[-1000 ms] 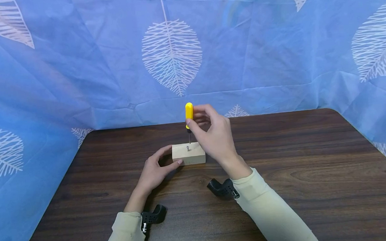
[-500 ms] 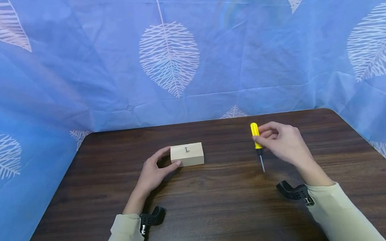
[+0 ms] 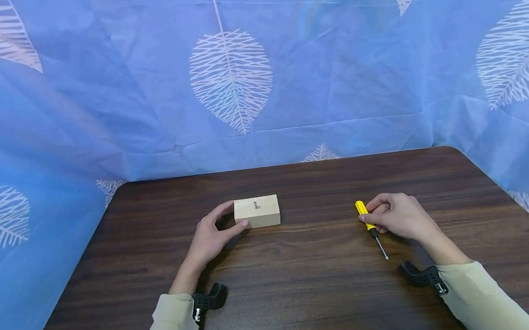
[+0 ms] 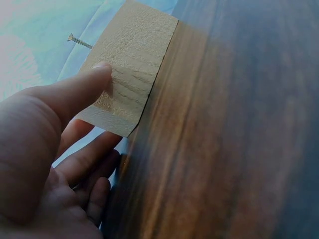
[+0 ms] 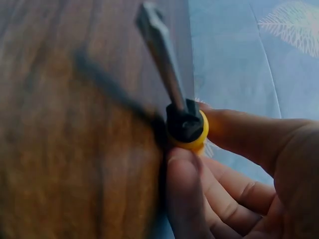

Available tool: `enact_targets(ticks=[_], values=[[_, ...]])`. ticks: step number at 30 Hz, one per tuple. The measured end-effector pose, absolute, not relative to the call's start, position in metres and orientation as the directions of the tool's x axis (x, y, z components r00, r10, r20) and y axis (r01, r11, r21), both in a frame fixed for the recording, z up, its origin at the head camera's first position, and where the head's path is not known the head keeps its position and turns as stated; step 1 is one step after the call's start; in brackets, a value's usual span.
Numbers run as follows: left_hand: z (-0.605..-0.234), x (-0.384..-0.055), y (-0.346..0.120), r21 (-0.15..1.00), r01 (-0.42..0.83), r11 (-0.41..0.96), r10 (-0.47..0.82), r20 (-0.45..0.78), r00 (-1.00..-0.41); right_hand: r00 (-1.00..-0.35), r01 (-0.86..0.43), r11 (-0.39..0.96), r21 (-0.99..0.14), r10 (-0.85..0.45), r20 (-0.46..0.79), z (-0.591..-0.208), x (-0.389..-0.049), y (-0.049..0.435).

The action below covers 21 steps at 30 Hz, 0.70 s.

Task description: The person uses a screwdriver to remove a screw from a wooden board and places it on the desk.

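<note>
A pale wooden block point(image 3: 257, 212) lies on the table, with a metal screw point(image 3: 255, 205) standing up from its top face. My left hand point(image 3: 212, 238) holds the block by its left end. In the left wrist view the thumb point(image 4: 89, 87) presses the near face and the other fingers reach behind. The screw point(image 4: 79, 41) shows its threaded shank and flared head there. Off to the right, my right hand point(image 3: 397, 216) pinches the yellow handle of a screwdriver point(image 3: 366, 216). Its metal shaft point(image 5: 162, 55) slants toward me, low over the table; contact with the wood cannot be told.
The dark wood-grain table point(image 3: 296, 291) has rounded far corners. A blue cloth point(image 3: 155, 91) with white leaf prints hangs behind and at both sides. Black wrist mounts point(image 3: 210, 296) sit at both sleeve cuffs.
My right hand has carried the screwdriver from above the screw away to the right, then lowered and tilted it toward the table. The left hand and block have stayed nearly in place.
</note>
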<state>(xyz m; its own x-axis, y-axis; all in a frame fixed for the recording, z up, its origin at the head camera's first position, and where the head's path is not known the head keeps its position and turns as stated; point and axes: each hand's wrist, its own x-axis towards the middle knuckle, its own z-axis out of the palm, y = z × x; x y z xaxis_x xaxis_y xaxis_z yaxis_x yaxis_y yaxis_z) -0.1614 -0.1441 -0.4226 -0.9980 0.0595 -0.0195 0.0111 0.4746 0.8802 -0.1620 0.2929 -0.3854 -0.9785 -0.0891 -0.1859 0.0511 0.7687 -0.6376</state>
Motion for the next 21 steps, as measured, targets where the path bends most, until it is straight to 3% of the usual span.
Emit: enact_targets(ticks=[6,11,21], values=[[-0.423,-0.163,-0.143,0.881,0.017,0.472,0.064,-0.015,-0.998,-0.98,-0.002,0.793,-0.609,-0.124,-0.158,-0.376,-0.162,0.296],[-0.42,-0.167,-0.146,0.881,0.036,0.473,0.07,0.004,-0.998,-0.991,-0.09,0.806,-0.584,-0.131,-0.028,-0.354,-0.166,0.286],[-0.421,-0.164,-0.145,0.884,0.02,0.467,0.064,-0.011,-0.998,-0.932,-0.326,0.556,-0.765,-0.327,0.159,-0.346,-0.179,0.168]])
